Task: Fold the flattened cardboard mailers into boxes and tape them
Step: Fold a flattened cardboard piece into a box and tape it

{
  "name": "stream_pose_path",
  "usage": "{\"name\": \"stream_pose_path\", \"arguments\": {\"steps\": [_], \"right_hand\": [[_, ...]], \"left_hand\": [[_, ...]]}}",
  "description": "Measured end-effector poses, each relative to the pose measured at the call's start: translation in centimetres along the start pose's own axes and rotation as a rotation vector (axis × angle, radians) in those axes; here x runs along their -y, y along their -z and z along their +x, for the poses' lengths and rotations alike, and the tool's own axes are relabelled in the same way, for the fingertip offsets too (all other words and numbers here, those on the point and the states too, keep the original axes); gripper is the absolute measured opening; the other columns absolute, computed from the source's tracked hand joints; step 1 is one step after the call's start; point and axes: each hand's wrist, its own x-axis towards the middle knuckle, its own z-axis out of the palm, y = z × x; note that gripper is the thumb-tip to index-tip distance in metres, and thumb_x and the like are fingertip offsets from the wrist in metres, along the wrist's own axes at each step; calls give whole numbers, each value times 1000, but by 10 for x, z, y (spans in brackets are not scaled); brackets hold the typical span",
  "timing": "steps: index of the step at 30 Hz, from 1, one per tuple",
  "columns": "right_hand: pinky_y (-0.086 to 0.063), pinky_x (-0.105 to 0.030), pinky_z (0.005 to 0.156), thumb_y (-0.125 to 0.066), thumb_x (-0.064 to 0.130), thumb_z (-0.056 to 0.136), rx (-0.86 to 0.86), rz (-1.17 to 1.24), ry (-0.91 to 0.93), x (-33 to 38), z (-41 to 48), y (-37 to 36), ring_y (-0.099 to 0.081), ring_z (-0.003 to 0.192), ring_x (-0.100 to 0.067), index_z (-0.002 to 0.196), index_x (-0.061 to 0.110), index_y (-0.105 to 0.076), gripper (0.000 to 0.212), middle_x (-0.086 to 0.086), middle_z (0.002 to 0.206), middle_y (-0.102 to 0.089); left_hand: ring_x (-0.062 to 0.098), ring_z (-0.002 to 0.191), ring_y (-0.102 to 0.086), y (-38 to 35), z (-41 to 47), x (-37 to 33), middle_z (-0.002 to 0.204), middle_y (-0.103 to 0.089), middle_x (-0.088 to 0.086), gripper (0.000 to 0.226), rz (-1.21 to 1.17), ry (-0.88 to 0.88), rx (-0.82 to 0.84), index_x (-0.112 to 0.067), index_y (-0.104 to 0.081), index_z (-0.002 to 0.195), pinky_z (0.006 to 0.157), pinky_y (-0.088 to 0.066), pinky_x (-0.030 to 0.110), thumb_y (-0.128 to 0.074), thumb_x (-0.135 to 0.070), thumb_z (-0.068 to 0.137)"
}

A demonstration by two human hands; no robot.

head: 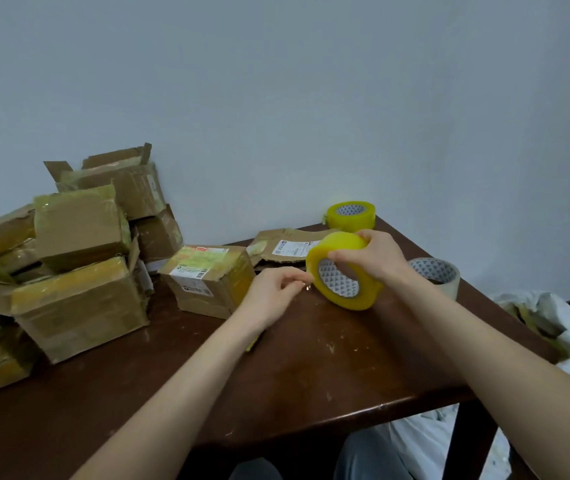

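Right hand is curled over the top of a yellow tape roll, holding it on edge just above the tabletop, right of centre. Left hand has thumb and fingertips pinched together at the roll's near rim. From where I stand it looks like picking for the loose end (the strip itself is too fine to make out).

So I'd put the step at getting tape started, not folding. The small box just left of the hands is already folded up, with yellowish tape on its top. The next move, I'd judge, calls for lifting the end cleanly, drawing out a length while the right hand lets the roll turn, then bringing it to a seam.

Counting rolls gives three. One is in hand, a second yellow roll stands by the wall at the back edge, and a paler roll lies behind the right wrist. I see one flattened mailer, lying behind the held roll. The heap of boxes at the left of the frame holds roughly seven, though they overlap too much to be sure. A white bag slumps past the right edge.
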Motion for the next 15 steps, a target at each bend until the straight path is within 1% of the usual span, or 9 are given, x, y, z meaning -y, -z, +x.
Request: {"name": "stream_pose_path", "arguments": {"steps": [1, 2, 4, 7, 8, 10, 11, 13, 15], "right_hand": [[-45, -36, 92, -79, 55, 67, -15, -10, -14, -2, 2, 1, -57, 116, -25, 129, 11, -58, 79, -8, 126, -62], [-44, -36, 94, -78, 55, 69, -29, -11, -26, -5, 3, 2, -54, 119, -25, 133, 11, -55, 81, -8, 130, -59], [-42, -37, 98, -76, 55, 72, -44, -8, -34, -8, 6, 4, -51, 125, -26, 138, 12, -49, 84, -9, 137, -54], [-39, -37, 102, -74, 52, 76, -8, -22, 49, -9, 11, 10, -45, 131, -25, 142, 21, -43, 79, -5, 144, -48], [-37, -37, 104, -73, 49, 78, 20, -48, 91, -7, 13, 12, -42, 133, -25, 144, 23, -41, 77, -4, 147, -45], [-36, -38, 105, -71, 47, 81, 62, -130, 158, -2, 15, 15, -40, 135, -25, 145, 24, -39, 75, -4, 148, -43], [-37, -39, 105, -71, 48, 80, 65, -157, 177, 0, 16, 16, -40, 135, -25, 145, 25, -39, 76, -6, 148, -43], [-37, -42, 107, -71, 51, 79, 32, -226, 223, 3, 16, 16, -40, 134, -27, 144, 29, -42, 74, -9, 145, -44], [-35, -42, 109, -69, 46, 82, -30, -318, 307, 6, 13, 16, -37, 134, -26, 139, 31, -48, 63, -7, 142, -44]], "left_hand": [[0, 99, -62, -5, -1, 1, 105, -69, -10, 22, 38, -17, 4, -18, -74, 105, 89, -47, 16, -58, -9, 92], [-2, 94, -62, -11, -2, 2, 103, -68, -13, 21, 47, -23, 13, -18, -74, 104, 86, -47, 13, -62, -9, 90], [2, 87, -66, -20, -5, 5, 104, -70, -8, 19, -57, -6, 8, -18, -75, 102, 75, -53, 16, -66, -10, 87], [7, 83, -65, -23, -5, 3, 102, -73, 5, 16, -387, 108, -48, -17, -75, 99, 66, -54, 21, -62, -12, 90], [9, 81, -63, -22, -5, 1, 101, -73, 7, 16, -520, 164, -57, -17, -76, 95, 65, -53, 22, -61, -14, 91], [10, 76, -59, -20, -3, -4, 95, -73, 3, 20, -737, 255, -75, -18, -77, 85, 62, -49, 22, -58, -16, 92], [10, 73, -58, -18, -1, -6, 92, -74, 1, 23, -786, 273, -83, -18, -77, 80, 62, -47, 21, -57, -16, 92], [10, 70, -56, -16, 1, -10, 95, -74, 2, 22, -800, 267, -76, -15, -75, 81, 60, -46, 21, -56, -15, 92], [10, 69, -56, -14, 4, -12, 98, -74, 4, 18, -811, 249, -75, -12, -70, 83, 59, -45, 21, -55, -13, 91]]}}
